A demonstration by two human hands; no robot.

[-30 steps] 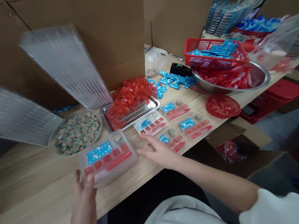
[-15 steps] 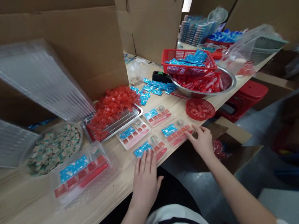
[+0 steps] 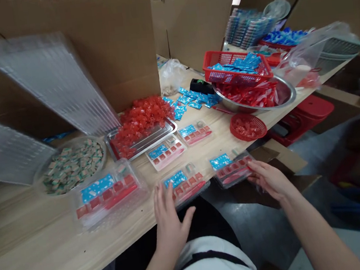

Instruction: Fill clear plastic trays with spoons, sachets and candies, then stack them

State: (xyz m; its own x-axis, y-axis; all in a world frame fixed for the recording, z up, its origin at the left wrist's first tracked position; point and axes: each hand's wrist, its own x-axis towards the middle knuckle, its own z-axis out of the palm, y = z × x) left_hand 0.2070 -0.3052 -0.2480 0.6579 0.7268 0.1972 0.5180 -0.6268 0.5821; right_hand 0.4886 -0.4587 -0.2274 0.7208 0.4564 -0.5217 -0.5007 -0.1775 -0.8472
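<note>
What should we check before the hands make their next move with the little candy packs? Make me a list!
1. Does the right hand grip the edge pack? Ok, its fingers close on the pack's right end.
2. Is the edge pack fully on the table? Not ok, it hangs over the front edge.
3. Is the left hand at the near pack? Ok, it is open and its fingertips meet the pack's left side.
4. Is the near pack filled? Ok, a blue sachet and red pieces show.
5. Are the two packs apart? Ok.
6. Are the lids shut? Cannot tell.
</note>
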